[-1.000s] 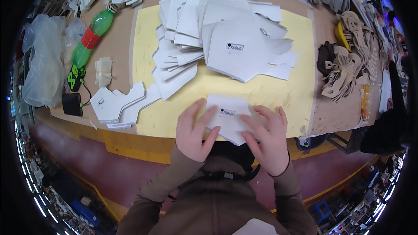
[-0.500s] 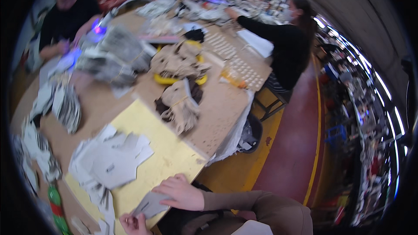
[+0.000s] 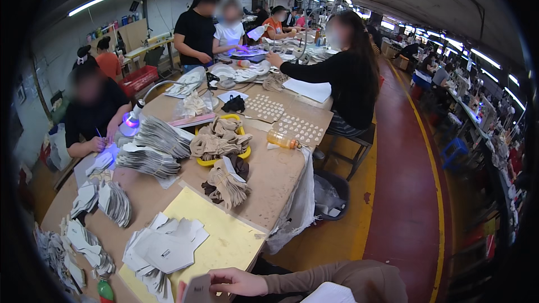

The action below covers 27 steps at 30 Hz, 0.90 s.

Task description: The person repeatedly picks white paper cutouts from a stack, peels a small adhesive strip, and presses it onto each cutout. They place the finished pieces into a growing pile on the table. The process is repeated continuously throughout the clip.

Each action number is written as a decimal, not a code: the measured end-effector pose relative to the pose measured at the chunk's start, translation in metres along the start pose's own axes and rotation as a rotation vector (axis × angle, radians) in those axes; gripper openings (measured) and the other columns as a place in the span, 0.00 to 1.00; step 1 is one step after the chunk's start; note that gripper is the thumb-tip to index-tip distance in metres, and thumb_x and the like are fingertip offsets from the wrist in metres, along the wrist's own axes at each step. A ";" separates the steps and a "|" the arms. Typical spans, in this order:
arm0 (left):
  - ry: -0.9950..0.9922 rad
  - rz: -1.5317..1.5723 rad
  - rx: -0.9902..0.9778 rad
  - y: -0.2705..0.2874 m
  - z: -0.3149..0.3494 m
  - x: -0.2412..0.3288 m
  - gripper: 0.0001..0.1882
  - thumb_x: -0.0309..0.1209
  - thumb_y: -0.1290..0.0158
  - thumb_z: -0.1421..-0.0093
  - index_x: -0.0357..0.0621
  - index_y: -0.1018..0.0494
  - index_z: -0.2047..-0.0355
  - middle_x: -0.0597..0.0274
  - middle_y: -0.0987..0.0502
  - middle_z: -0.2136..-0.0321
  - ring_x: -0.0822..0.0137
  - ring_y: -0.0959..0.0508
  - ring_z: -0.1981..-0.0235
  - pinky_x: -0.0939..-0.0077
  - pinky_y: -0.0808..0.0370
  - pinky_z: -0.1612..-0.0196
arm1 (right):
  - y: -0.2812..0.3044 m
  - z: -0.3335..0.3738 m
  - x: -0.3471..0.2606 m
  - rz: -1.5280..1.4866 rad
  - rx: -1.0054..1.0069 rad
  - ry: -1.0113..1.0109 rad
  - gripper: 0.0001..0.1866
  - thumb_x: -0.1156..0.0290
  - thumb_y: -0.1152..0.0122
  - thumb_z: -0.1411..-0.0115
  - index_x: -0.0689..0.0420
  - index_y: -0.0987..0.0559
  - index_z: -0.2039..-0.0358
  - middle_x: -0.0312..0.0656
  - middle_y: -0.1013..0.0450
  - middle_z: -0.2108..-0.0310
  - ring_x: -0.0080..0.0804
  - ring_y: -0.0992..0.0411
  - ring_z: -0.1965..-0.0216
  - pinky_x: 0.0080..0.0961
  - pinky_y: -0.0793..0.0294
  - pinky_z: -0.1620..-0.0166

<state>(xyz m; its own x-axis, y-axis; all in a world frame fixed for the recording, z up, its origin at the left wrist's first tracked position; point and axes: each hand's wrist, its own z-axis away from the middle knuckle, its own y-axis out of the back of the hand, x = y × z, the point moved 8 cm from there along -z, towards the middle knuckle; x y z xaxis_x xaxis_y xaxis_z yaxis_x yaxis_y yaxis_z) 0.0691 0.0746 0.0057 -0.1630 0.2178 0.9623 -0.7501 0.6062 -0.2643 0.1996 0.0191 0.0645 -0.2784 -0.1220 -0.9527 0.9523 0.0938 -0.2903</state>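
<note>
At the lower edge, my right hand (image 3: 240, 281) is closed on the right side of a flat grey cut piece (image 3: 196, 290), which has a small dark printed mark. A fingertip of my left hand (image 3: 181, 290) shows at the piece's left edge; the rest of that hand is out of the picture. Just beyond lies a loose pile of pale grey cut pieces (image 3: 168, 247), fanned out on a yellow sheet (image 3: 227, 241).
Tied bundles of beige pieces (image 3: 225, 182), a yellow tray (image 3: 209, 162) and stacks of grey pieces (image 3: 115, 203) cover the table. A bottle with orange liquid (image 3: 283, 139) lies near its right edge. A black bin (image 3: 331, 193) stands below. Co-workers sit and stand around.
My view has tilted up, so the table sits lower and more of the room shows. The grey piece is now turned more upright, and my left hand is mostly out of the picture.
</note>
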 end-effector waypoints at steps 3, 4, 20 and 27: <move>-0.038 0.042 -0.074 -0.006 0.009 0.004 0.38 0.36 0.34 0.41 0.36 0.40 0.35 0.50 0.24 0.52 0.61 0.21 0.51 0.74 0.21 0.56 | 0.000 0.005 -0.013 -0.249 0.002 0.180 0.11 0.72 0.46 0.28 0.58 0.26 0.47 0.33 0.27 0.50 0.19 0.30 0.48 0.22 0.31 0.43; -0.058 0.061 -0.087 -0.008 0.013 0.005 0.39 0.37 0.34 0.41 0.36 0.40 0.35 0.49 0.24 0.51 0.60 0.21 0.51 0.73 0.20 0.56 | 0.000 0.007 -0.017 -0.349 0.007 0.233 0.11 0.73 0.46 0.28 0.58 0.25 0.47 0.33 0.28 0.49 0.19 0.30 0.47 0.22 0.32 0.42; -0.238 -1.077 0.477 0.066 0.039 -0.014 0.21 0.29 0.33 0.50 0.40 0.22 0.55 0.54 0.24 0.59 0.53 0.26 0.54 0.57 0.29 0.47 | 0.093 0.027 -0.009 -0.106 0.587 0.263 0.16 0.75 0.45 0.32 0.58 0.27 0.44 0.36 0.27 0.50 0.23 0.28 0.50 0.23 0.31 0.43; -0.301 -1.151 0.448 0.038 0.031 0.004 0.17 0.30 0.34 0.49 0.42 0.21 0.58 0.55 0.22 0.56 0.53 0.25 0.50 0.57 0.29 0.46 | 0.016 -0.002 0.013 0.451 0.171 0.243 0.15 0.73 0.43 0.32 0.60 0.25 0.47 0.42 0.28 0.54 0.33 0.26 0.57 0.27 0.26 0.52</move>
<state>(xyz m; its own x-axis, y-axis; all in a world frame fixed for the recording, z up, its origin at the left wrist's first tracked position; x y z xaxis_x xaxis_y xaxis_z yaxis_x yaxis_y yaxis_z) 0.0195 0.0749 0.0016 0.6294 -0.4779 0.6127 -0.6952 0.0058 0.7187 0.2112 0.0209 0.0468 0.1608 0.1272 -0.9788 0.9852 -0.0802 0.1515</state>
